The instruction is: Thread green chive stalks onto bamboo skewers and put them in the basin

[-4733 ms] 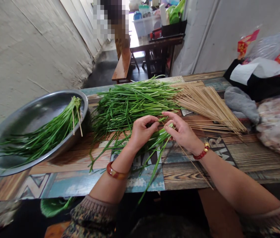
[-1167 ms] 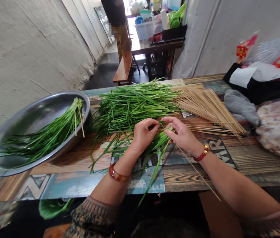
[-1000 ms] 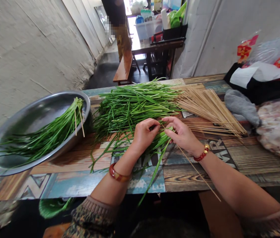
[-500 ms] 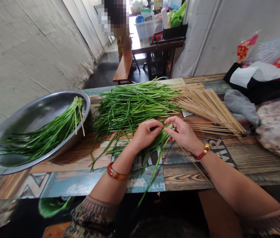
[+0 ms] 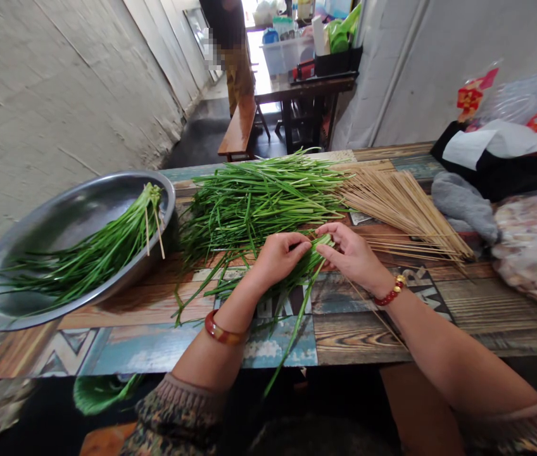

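Just on your side of the green pile (image 5: 268, 196), your right hand (image 5: 351, 256) pinched a small bunch (image 5: 315, 259) of stalks. Your left hand (image 5: 280, 256) curled its fingers against it (whether they gripped, I couldn't tell). Skewers (image 5: 406, 206) fanned right of the pile.

Premises: narrow food-preparation room, consistent with a small eatery; exact trade unconfirmed. Evidence: the bench (image 5: 344, 342) carries heaped green stalks (image 5: 268, 196), thin wooden skewers (image 5: 401, 202) and a metal basin (image 5: 73, 221) of greens. Beyond stand a long wooden seat (image 5: 239, 130) and a dark table (image 5: 297, 90) bearing a plastic tub (image 5: 282, 58). Walls (image 5: 50, 120): rough, pale.
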